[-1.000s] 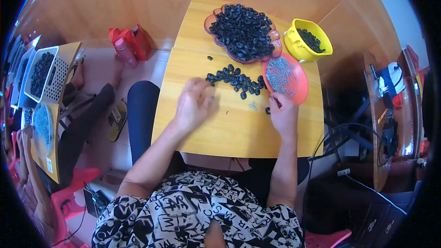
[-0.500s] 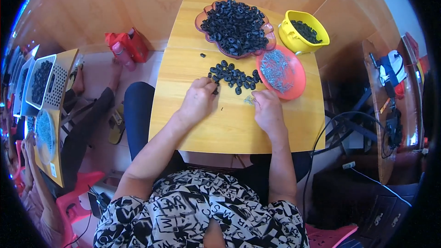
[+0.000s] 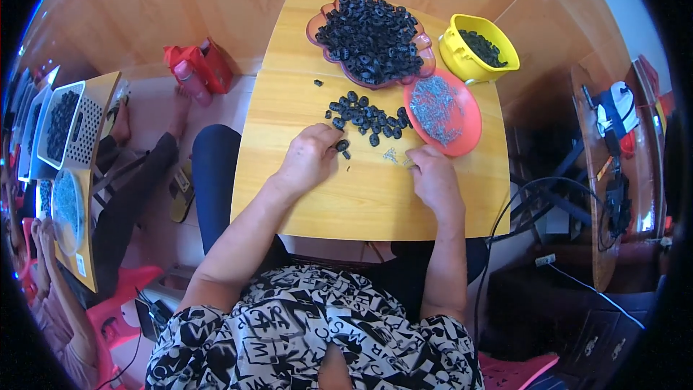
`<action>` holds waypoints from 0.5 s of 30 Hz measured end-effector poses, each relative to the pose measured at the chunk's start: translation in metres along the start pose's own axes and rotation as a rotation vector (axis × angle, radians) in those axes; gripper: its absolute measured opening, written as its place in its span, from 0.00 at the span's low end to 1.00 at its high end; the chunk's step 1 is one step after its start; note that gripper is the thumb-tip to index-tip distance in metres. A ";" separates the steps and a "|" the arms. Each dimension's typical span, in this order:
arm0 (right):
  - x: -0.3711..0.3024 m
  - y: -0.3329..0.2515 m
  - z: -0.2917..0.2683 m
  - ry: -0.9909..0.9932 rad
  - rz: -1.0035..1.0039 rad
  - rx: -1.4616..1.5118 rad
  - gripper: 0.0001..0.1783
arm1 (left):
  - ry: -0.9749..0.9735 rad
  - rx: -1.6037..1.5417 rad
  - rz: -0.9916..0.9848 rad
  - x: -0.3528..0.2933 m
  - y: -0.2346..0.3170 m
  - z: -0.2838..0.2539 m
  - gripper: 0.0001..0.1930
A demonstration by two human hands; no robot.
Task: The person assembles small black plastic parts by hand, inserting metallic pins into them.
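Observation:
My left hand (image 3: 310,157) is closed at the left of a loose group of small black plastic parts (image 3: 369,117). Its fingertips grip one round black plastic part (image 3: 342,145), with a smaller dark piece just below. On the right, my right hand (image 3: 436,175) has its thumb and fingers pinched together beside a little pile of thin silvery metal pieces (image 3: 390,154). Whatever is in that pinch is too small to make out. Just beyond it, a coral-red plate (image 3: 471,119) carries a heap of the same metal pieces (image 3: 435,108).
At the table's far side stands a scalloped reddish bowl (image 3: 315,27) heaped with black parts. Next to it is a yellow bucket (image 3: 462,65) holding more. Leftward, another person's hands (image 3: 45,235) are at a second table with a white basket (image 3: 81,126). A black cable (image 3: 498,220) hangs at right.
My right hand has shifted right, away from the small metal pile, which shows more fully. My left hand stays nearly in place; the round black part at its fingertips is now in plain sight.

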State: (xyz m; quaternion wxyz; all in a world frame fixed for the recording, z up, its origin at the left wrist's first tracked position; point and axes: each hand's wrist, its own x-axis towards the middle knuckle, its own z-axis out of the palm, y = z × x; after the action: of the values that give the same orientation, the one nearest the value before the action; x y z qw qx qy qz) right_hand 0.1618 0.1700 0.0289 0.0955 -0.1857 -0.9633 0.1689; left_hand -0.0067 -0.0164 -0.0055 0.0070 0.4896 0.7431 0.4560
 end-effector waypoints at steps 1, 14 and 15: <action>0.001 0.000 0.001 -0.047 -0.018 -0.018 0.09 | -0.002 0.000 0.000 0.000 0.000 0.001 0.15; 0.005 -0.010 0.011 0.244 -0.043 0.166 0.01 | 0.121 -0.984 -0.605 0.004 -0.009 -0.014 0.09; 0.005 -0.011 0.010 0.249 -0.067 0.192 0.01 | 0.118 -1.070 -0.598 0.003 -0.013 -0.014 0.09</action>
State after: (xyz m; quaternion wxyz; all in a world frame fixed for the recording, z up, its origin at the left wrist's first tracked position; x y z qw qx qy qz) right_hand 0.1510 0.1597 0.0247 0.2369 -0.1632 -0.9291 0.2324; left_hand -0.0237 -0.0252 -0.0052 0.3382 0.1625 0.5155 0.7704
